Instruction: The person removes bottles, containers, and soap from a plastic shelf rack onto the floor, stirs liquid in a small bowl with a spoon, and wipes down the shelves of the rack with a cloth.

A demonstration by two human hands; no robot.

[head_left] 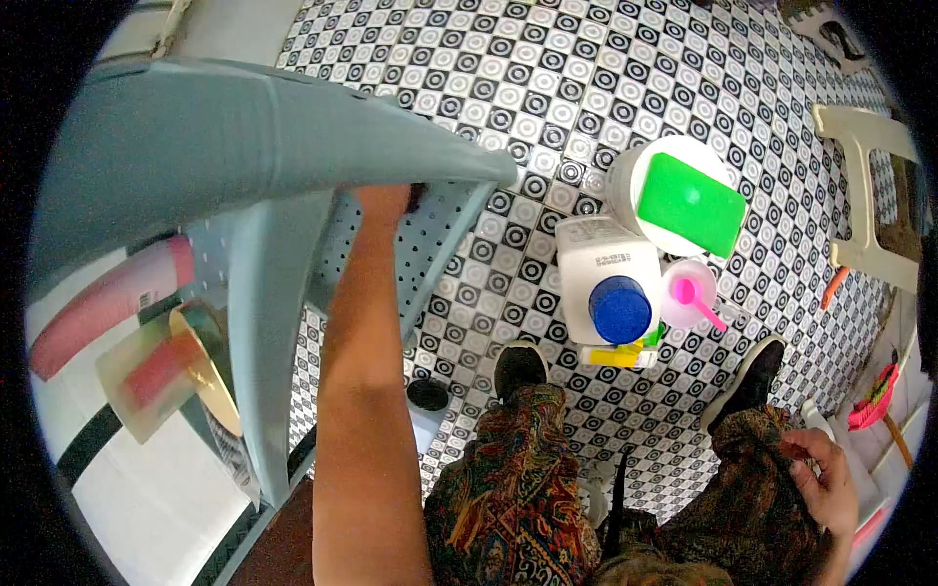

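Left hand [384, 200] reaches in beneath the upper part of a grey-blue plastic rack [186, 137]; its fingers are mostly hidden behind the rim, so whether they grip anything cannot be told. A small dark patch shows just beside it, too obscured to identify. The right hand [826, 474] is at the person's right knee, by the patterned trousers [523, 488], fingers loosely bent; whether it pinches the cloth is unclear.

The rack fills the left side of the view, standing on black-and-white tiles [508, 264] patterned with circles. Its plastic is smooth and muted in colour, with a broad, rounded upper edge and a thick upright. The lower tray [438, 249] is pierced with rows of small holes. At far left are a pink-red item [112, 305], blurred, and a translucent container [119, 391] with something red showing through.

The pink-red item bears a barcode, with no legible words. On the floor, a white jug [591, 256] with a blue cap [620, 310] carries small grey print on its shoulder, too fine to read. Just beside it stands a white tub [622, 190], topped by a plain green block [691, 203]. A pink spoon [689, 295] sits in a pale cup [676, 309] nearby.
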